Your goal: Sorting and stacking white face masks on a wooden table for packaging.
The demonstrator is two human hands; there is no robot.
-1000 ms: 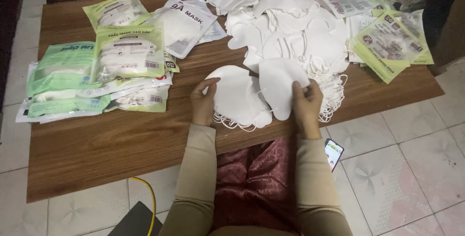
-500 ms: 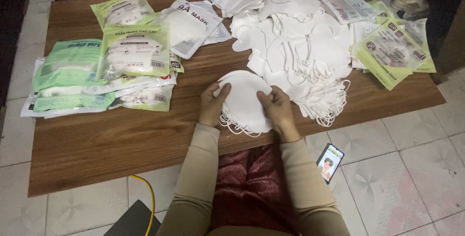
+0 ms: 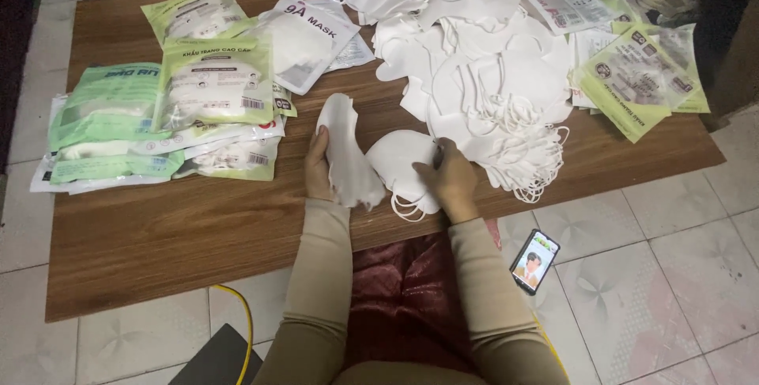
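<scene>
1. Masks: white folded face masks lie on the wooden bench [image 3: 198,227]. A small stack [image 3: 399,165] sits near the front edge; a large loose heap [image 3: 482,77] lies just behind and to the right of it.
2. Left hand [image 3: 318,170]: fingers closed around one mask [image 3: 346,152], held upright above the bench, just left of the stack.
3. Right hand [image 3: 451,178]: fingers curled and pressed on the right side of the stack. Whether it grips a mask or only steadies the stack cannot be told.
4. Handling, as a judgement: each mask is light, thin and soft. It bends readily and will not hold shape if pinched at one corner. Ear loops [image 3: 407,209] trail from the stack and tangle easily.
5. Grip point: take the mask along its folded edge or mid-body, not by the loops.
6. Surroundings: green and white sealed mask packets [image 3: 217,84] lie stacked at the left of the bench; more packets [image 3: 632,77] lie at the right. A phone [image 3: 534,261] rests on the tiled floor.
</scene>
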